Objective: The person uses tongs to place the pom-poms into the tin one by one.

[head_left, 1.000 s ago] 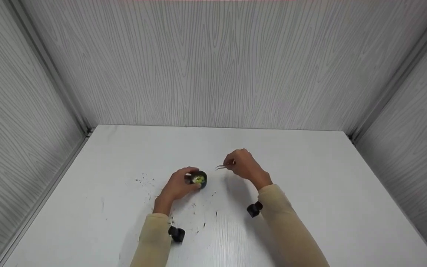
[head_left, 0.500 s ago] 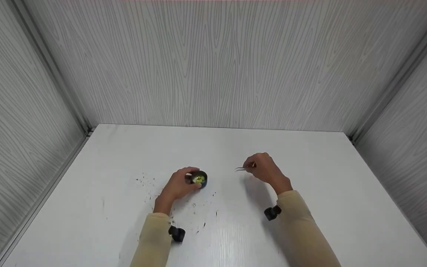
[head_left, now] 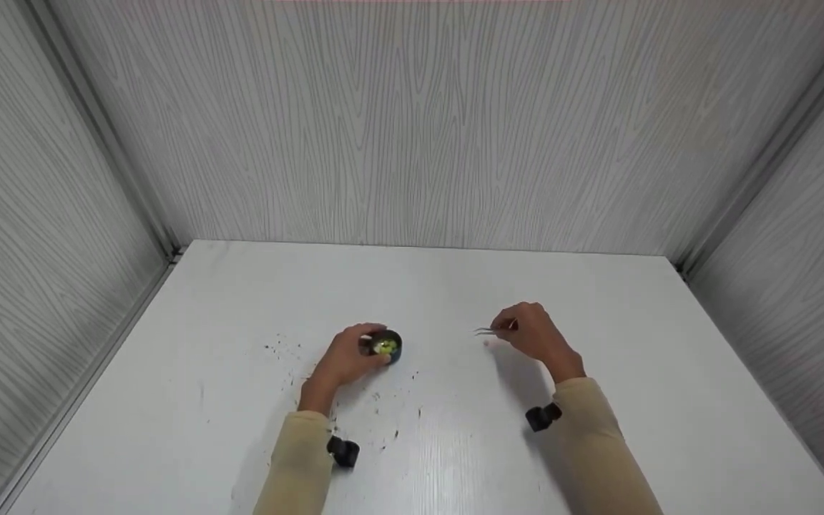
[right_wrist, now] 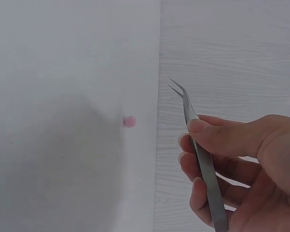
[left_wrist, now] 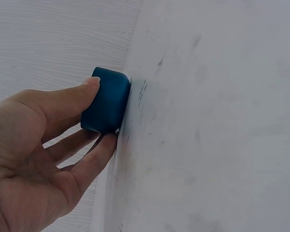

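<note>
In the head view my left hand (head_left: pixel 344 357) holds a small round cup (head_left: pixel 397 353) on the white table, thumb on the near side and fingers round the back. Several small green and yellowish pieces (head_left: pixel 384 346) lie inside its dark interior. The left wrist view shows the cup's blue outer wall (left_wrist: pixel 106 101) between thumb and fingers. To the right, my right hand (head_left: pixel 535 332) pinches curved-tip metal tweezers (right_wrist: pixel 203 164), their two points slightly apart with nothing between them. A small pink piece (right_wrist: pixel 130 121) lies on the table just below the tweezer tips.
Dark specks and smears (head_left: pixel 376 400) are scattered over the white table (head_left: pixel 440 286) around and in front of the left hand. Grey wood-grain panels (head_left: pixel 412 143) rise behind the table and on both sides. Each sleeve carries a black wrist camera (head_left: pixel 344 452).
My right hand has moved right and slightly nearer with the tweezers, away from the cup. A small pink piece now shows on the table beneath them. The left hand and cup stay in place.
</note>
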Tool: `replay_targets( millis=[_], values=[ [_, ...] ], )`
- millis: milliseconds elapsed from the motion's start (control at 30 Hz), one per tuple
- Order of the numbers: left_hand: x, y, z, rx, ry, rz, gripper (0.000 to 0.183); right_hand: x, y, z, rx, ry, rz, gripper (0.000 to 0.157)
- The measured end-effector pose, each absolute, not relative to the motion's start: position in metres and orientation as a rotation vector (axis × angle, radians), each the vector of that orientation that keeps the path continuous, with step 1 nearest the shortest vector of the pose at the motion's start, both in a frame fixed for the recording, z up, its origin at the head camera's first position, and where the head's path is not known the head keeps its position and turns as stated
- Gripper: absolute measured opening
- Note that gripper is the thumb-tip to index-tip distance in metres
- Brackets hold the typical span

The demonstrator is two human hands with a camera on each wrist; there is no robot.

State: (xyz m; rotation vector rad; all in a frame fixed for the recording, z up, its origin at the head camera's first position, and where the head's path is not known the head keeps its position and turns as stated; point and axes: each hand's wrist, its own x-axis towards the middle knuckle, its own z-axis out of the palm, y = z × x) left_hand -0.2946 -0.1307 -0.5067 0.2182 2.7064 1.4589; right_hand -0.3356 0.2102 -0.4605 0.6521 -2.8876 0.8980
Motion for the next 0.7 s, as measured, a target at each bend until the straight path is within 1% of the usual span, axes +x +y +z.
replay_targets(
  millis=[233, 700],
  values=[
    [-0.294, -0.13, -0.507, 0.216, 2.704, 1.464, 0.052, -0.337, 0.222, -0.464, 0.565, -2.915, 0.927, 0.012],
    [-0.294, -0.132, -0.506, 0.256, 2.708, 1.467, 0.051, -0.341, 0.229, -0.478, 0.489, -2.958, 0.906, 0.012]
  ],
)
